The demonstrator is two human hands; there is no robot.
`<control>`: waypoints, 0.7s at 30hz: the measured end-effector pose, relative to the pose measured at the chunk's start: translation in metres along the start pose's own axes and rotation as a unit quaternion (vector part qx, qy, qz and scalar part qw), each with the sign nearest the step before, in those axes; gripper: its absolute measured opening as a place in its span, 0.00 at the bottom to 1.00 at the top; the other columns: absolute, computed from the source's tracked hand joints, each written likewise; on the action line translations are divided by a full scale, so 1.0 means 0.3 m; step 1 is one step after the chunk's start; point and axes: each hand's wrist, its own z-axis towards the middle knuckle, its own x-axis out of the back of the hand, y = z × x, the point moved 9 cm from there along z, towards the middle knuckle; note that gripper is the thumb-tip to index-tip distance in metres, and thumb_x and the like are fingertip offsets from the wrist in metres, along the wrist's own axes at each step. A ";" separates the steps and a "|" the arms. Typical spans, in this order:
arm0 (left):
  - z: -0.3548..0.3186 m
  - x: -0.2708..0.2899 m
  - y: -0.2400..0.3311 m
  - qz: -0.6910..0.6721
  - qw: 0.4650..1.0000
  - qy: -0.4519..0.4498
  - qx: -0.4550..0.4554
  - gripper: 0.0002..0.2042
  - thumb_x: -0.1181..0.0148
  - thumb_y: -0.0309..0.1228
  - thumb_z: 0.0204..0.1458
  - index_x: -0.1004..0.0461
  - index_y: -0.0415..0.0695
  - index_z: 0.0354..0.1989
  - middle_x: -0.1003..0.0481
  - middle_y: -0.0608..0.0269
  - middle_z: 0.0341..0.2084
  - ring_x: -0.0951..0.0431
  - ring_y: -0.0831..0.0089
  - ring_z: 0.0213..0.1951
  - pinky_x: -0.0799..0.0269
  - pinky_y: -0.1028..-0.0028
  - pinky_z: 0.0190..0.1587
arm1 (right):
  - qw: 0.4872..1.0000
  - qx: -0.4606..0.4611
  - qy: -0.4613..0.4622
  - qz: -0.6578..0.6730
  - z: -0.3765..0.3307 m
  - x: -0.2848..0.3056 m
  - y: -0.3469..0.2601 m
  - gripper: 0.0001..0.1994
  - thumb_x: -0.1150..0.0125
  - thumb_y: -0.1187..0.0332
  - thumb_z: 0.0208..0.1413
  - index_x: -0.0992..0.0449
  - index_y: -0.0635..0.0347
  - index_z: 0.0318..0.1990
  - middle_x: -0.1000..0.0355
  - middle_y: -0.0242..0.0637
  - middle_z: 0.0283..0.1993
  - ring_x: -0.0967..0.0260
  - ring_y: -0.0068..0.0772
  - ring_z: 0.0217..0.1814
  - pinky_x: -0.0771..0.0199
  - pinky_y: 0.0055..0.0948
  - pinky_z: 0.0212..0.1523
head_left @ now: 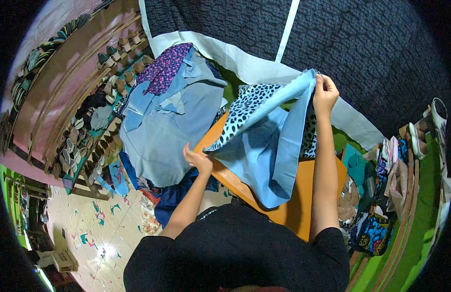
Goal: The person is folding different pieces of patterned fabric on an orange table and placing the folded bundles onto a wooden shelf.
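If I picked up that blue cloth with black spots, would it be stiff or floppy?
Probably floppy: the cloth sags into folds from the right hand. Likely light too, since it looks thin along its edge. It might keep some shape, though, bending in broad curves.

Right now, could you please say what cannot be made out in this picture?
Head view: middle of the orange table, hidden by the leopard-spotted blue cloth.
Head view: lower layers of the fabric pile, covered by upper pieces.
Head view: floor scraps, too small to identify.
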 end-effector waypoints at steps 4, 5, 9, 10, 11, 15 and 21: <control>-0.039 -0.323 -0.141 -0.177 0.923 -0.338 -0.055 0.17 0.52 0.16 0.32 0.32 0.38 0.36 0.29 0.58 0.31 0.32 0.63 0.41 0.43 0.72 0.46 | 0.999 0.001 0.016 -0.047 -0.013 0.036 0.002 0.08 0.45 0.70 0.45 0.28 0.68 0.27 0.30 0.33 0.22 0.37 0.17 0.25 0.37 0.17 0.27; -0.045 -0.363 -0.172 -0.226 0.919 -0.319 0.047 0.09 0.57 0.17 0.34 0.29 0.37 0.24 0.29 0.55 0.20 0.28 0.63 0.31 0.37 0.75 0.36 | 0.997 0.011 0.040 -0.061 0.002 0.062 0.022 0.08 0.44 0.69 0.45 0.27 0.67 0.27 0.30 0.34 0.23 0.36 0.18 0.25 0.37 0.18 0.28; 0.113 -0.356 -0.203 -0.119 0.956 -0.204 0.172 0.08 0.56 0.25 0.41 0.32 0.35 0.25 0.30 0.50 0.21 0.29 0.63 0.30 0.38 0.70 0.32 | 0.994 -0.020 0.072 -0.077 0.070 0.173 0.126 0.09 0.45 0.68 0.46 0.28 0.68 0.27 0.29 0.36 0.24 0.35 0.19 0.26 0.36 0.20 0.29; 0.194 -0.338 -0.081 -0.212 0.944 -0.187 0.169 0.07 0.55 0.26 0.42 0.32 0.35 0.25 0.30 0.51 0.21 0.31 0.62 0.26 0.38 0.68 0.30 | 0.989 -0.025 0.077 -0.124 0.095 0.240 0.201 0.10 0.46 0.69 0.46 0.28 0.69 0.28 0.29 0.37 0.24 0.35 0.19 0.26 0.36 0.19 0.29; 0.433 -0.295 -0.254 -0.226 0.965 -0.078 0.108 0.07 0.53 0.26 0.39 0.33 0.35 0.24 0.30 0.52 0.21 0.33 0.64 0.24 0.38 0.68 0.29 | 0.993 -0.032 0.074 -0.084 0.128 0.161 0.189 0.10 0.47 0.68 0.47 0.28 0.69 0.28 0.29 0.37 0.24 0.35 0.20 0.26 0.36 0.20 0.29; 0.667 -0.162 0.527 -0.248 0.956 -0.116 -0.103 0.09 0.47 0.22 0.30 0.33 0.38 0.25 0.30 0.59 0.22 0.32 0.70 0.26 0.37 0.74 0.30 | 0.955 -0.116 0.200 -0.188 0.136 0.554 0.358 0.12 0.49 0.67 0.49 0.28 0.70 0.28 0.29 0.37 0.25 0.34 0.22 0.26 0.36 0.21 0.30; 0.365 -0.202 0.738 -0.312 0.906 -0.223 -0.181 0.26 0.36 0.30 0.25 0.38 0.41 0.39 0.31 0.55 0.34 0.31 0.63 0.38 0.37 0.70 0.41 | 0.915 -0.132 0.331 -0.188 -0.033 0.872 0.379 0.13 0.52 0.66 0.50 0.29 0.71 0.32 0.29 0.40 0.27 0.35 0.24 0.28 0.36 0.24 0.31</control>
